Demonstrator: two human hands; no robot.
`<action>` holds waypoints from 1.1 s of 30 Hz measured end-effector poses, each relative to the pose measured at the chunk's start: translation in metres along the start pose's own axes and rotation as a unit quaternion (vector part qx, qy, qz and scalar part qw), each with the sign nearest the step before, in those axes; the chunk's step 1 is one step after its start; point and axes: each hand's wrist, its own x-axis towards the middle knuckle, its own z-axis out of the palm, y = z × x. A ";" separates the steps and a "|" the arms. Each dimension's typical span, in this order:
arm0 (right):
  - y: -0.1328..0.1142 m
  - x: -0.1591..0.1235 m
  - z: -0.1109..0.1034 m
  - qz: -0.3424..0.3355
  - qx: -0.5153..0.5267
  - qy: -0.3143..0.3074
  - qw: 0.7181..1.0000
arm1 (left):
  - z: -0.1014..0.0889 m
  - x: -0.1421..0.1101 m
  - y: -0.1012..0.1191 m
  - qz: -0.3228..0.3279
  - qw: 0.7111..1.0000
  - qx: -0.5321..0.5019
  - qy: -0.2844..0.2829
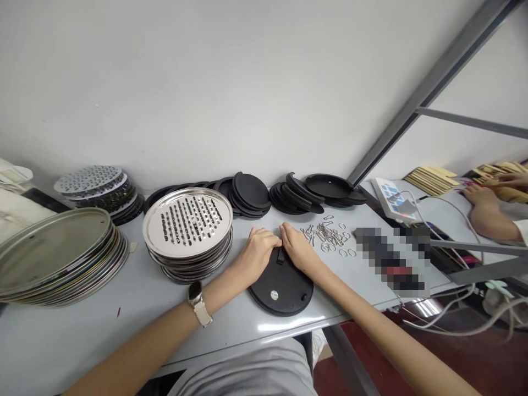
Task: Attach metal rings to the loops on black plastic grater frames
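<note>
The left hand (256,256) and right hand (299,249) were close together, fingertips almost meeting, curled over the far edge of a black disc (280,290) on either side of a short black strap (281,255). I could not tell whether they were clamping it or only pressing on it. The disc lay flat on the grey worktop (231,324), its strap pointing away from the person and its shape a slightly squashed round with no clear long axis. A small round sticker (274,295) on it was too small to read. Left of the disc stood a stack of perforated steel grater plates (187,223); right of it lay scattered metal wire loops (328,236). Beyond it, stacks of similar black discs (249,192) leaned against the wall (206,82).
</note>
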 end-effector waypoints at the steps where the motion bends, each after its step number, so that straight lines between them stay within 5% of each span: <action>1: 0.000 0.000 0.000 0.001 0.000 0.000 1.000 | -0.001 -0.001 0.001 0.001 1.000 0.001 -0.002; 18: 0.003 0.002 0.001 0.004 0.020 -0.012 1.000 | 0.000 0.006 0.011 -0.058 0.997 0.048 -0.034; 33: -0.009 0.005 -0.015 0.051 -0.017 -0.061 0.997 | -0.024 0.029 0.015 -0.055 0.992 0.004 -0.113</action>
